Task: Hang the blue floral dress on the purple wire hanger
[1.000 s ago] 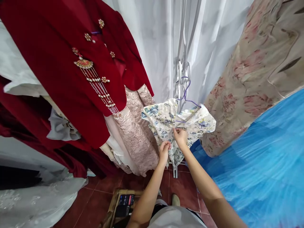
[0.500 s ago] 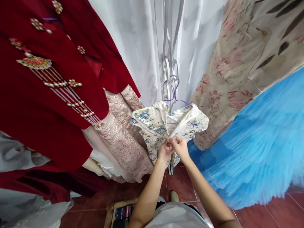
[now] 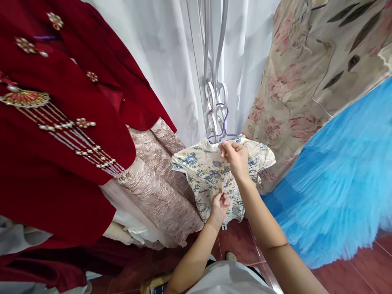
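A short-sleeved cream blouse [image 3: 205, 173] with a blue and yellow floral print hangs on a purple wire hanger [image 3: 225, 130]. Its front is closed along a middle seam up to the neckline. My right hand [image 3: 237, 157] pinches the top of that seam by the collar; whatever small part lies between the fingertips is hidden. Lower down, my left hand [image 3: 221, 203] is closed on the same seam, holding the cloth near the waist.
White metal rack bars [image 3: 211, 61] with rings bear the hanger, before white curtains [image 3: 165, 49]. To the left hang a beaded red velvet garment [image 3: 76, 159] and a pink textured garment [image 3: 165, 196]. A floral gown [image 3: 281, 90] and blue tulle skirt [image 3: 330, 175] hang right.
My right hand has moved up from beside my left hand to the neckline. The blouse's V-shaped front opening has closed. My left hand sits slightly lower, still gripping the seam.
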The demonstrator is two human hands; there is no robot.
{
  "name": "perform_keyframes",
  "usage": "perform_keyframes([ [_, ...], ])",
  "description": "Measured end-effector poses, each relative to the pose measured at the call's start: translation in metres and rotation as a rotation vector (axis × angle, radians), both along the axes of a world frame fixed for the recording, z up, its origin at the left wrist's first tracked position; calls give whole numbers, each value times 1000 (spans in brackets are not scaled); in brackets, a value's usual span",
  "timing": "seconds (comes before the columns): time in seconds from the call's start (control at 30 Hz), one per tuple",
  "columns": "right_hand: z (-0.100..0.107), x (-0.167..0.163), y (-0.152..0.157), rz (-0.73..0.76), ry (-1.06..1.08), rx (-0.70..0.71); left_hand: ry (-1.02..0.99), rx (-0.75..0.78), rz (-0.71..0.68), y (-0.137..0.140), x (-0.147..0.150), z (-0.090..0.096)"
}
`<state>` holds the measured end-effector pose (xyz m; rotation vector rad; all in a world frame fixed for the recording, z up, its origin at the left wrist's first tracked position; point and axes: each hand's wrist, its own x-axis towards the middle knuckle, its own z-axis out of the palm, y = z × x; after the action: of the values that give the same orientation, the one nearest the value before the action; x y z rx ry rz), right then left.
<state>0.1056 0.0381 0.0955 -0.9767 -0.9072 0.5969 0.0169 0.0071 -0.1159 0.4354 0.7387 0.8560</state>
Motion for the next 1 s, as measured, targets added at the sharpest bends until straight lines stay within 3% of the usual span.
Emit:
perform_keyframes([
  [0.07, -3, 4, -3, -5, -33, -3, 89, 50, -217, -6, -15, 7],
  [0.1, -5, 6, -5, -2, -48, -15, 153, 148, -311, -6, -23, 18],
  [0.17, -10, 10, -9, 8, -61, -52, 303, 504, -347, -1, -38, 58],
  [0.2, -12, 10, -11, 15, -61, -65, 362, 727, -272, 6, -44, 84],
  [0.3, -18, 10, -17, 14, -72, -66, 625, 1354, 130, 40, -51, 167],
  [0.37, -17, 9, -20, 7, -101, -61, 817, 1628, 167, 65, -48, 208],
  [0.47, -11, 10, -20, 4, -127, -63, 963, 1879, 147, 87, -37, 234],
  [0.6, -15, 14, -11, 7, -137, -56, 876, 1955, 347, 84, -23, 238],
  [0.73, -56, 11, -12, 27, -180, -138, 801, 1844, 615, 85, -31, 248],
  [0.87, -112, 1, -35, 95, -216, -269, 827, 1618, 795, 115, -85, 251],
  [1.0, -142, -11, -54, 235, -222, -344, 862, 1455, 792, 150, -162, 218],
])
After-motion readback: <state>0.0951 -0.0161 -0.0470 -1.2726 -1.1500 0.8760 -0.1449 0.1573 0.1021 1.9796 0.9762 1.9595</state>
